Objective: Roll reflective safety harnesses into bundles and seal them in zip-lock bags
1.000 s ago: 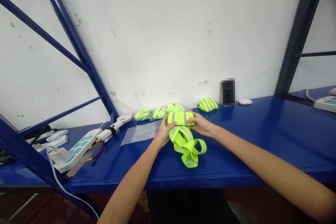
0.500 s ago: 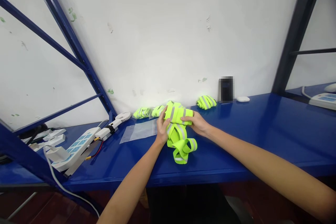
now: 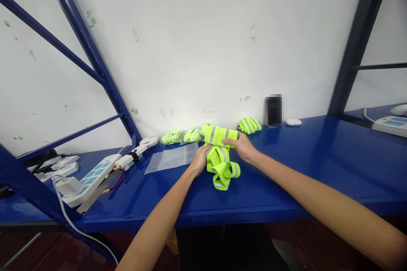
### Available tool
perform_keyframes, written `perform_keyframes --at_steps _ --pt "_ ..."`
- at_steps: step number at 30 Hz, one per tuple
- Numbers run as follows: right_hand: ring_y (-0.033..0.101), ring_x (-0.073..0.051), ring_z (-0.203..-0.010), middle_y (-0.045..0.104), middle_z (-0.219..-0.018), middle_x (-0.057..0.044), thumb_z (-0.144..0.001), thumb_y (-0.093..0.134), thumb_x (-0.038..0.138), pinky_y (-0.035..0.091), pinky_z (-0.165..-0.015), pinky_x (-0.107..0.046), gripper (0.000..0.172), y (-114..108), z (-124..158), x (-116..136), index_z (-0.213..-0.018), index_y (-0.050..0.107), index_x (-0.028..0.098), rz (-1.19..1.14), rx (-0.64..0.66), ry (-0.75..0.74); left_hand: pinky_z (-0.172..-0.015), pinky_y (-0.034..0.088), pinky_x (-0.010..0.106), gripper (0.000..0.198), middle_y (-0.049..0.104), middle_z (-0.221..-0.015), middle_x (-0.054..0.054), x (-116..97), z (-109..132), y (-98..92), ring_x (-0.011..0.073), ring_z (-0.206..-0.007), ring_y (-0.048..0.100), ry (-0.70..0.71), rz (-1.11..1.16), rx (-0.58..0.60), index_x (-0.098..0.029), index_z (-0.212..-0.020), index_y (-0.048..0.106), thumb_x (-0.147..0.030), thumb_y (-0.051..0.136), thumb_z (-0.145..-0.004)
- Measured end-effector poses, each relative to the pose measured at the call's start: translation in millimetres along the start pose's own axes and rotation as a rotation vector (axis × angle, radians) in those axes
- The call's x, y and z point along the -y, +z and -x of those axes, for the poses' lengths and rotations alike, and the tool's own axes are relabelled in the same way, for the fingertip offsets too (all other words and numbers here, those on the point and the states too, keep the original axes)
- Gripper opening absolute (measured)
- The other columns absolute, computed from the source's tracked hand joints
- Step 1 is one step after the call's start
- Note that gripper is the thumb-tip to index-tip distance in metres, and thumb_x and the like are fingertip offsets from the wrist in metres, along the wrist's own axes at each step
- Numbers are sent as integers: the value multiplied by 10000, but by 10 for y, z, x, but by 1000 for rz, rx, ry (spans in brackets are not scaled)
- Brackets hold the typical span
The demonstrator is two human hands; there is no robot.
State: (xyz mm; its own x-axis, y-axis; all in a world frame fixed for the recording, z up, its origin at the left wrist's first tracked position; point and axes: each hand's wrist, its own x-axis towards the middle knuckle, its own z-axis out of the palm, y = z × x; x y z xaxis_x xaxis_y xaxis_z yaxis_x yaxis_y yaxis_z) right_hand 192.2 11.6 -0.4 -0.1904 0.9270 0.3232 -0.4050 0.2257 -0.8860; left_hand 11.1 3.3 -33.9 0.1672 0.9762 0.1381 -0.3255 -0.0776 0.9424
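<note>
A neon yellow strap vest with grey reflective bands point(image 3: 221, 152) lies bunched on the blue bench point(image 3: 302, 169). My left hand point(image 3: 201, 159) grips its left side, fingers curled into the fabric. My right hand point(image 3: 241, 145) holds the folded top part from the right, fingers pressed over it. Loose loops of the strap hang toward the bench's front edge.
Several folded neon vests point(image 3: 182, 136) and one more point(image 3: 250, 125) lie along the wall. A clear plastic bag point(image 3: 171, 158) lies flat left of my hands. A white power strip point(image 3: 92, 178), a small white fan point(image 3: 149, 140) and cables sit at left. A dark box point(image 3: 273, 110) stands by the wall.
Both hands kept hold of the vest, gathering it tighter. The hanging loops have been drawn up shorter and the bundle sits a little farther back on the bench.
</note>
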Motion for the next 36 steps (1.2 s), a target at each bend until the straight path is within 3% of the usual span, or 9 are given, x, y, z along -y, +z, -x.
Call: perform_keyframes --at_steps 6,13,19,24,28,31,36 --pt "642 -216 -899 710 -973 -38 -571 821 248 510 -816 -349 526 -29 -14 -39 -1064 652 181 149 11 -79 -871 494 416 397 724 -937 117 -73 56 56 304 -972 656 -29 1 5 -118 -976 677 -382 754 -690" --pt "617 -222 -882 687 -968 -38 -650 778 289 497 -778 -337 454 -15 24 -5 -1072 647 189 341 60 -197 -851 500 385 518 702 -1011 113 -145 166 154 254 -914 665 -69 -21 89 -142 -1095 621 -244 822 -629" --pt "608 -224 -830 682 -938 -36 -659 762 277 488 -762 -344 367 24 78 35 -1000 658 189 485 58 -275 -775 501 383 443 707 -911 100 -133 167 155 281 -860 658 -65 -160 0 -145 -954 645 -175 846 -560" --pt "593 -263 -1056 652 -1187 -60 -699 720 226 449 -937 -411 323 24 97 54 -1007 625 210 461 179 -293 -798 492 408 355 703 -887 92 -142 180 121 334 -942 642 -51 -134 78 -148 -948 665 -135 789 -616" --pt "556 -279 -1170 624 -1269 -42 -730 703 221 406 -1014 -435 410 31 127 99 -1131 623 247 516 217 -323 -829 488 429 367 704 -867 94 -134 175 97 361 -997 626 -51 -81 115 -137 -982 667 -127 777 -632" --pt "510 -289 -1252 624 -1281 -23 -769 672 223 348 -1081 -439 456 40 159 135 -1220 623 274 553 271 -351 -844 490 433 415 709 -905 103 -118 160 80 346 -977 631 -60 -61 108 -145 -990 668 -147 813 -601" --pt "511 -284 -1265 624 -1290 4 -812 600 207 330 -1112 -465 377 45 185 141 -1171 680 295 548 373 -343 -843 500 412 475 700 -937 101 -120 158 73 292 -921 655 -93 30 94 -151 -1037 647 -188 834 -601"
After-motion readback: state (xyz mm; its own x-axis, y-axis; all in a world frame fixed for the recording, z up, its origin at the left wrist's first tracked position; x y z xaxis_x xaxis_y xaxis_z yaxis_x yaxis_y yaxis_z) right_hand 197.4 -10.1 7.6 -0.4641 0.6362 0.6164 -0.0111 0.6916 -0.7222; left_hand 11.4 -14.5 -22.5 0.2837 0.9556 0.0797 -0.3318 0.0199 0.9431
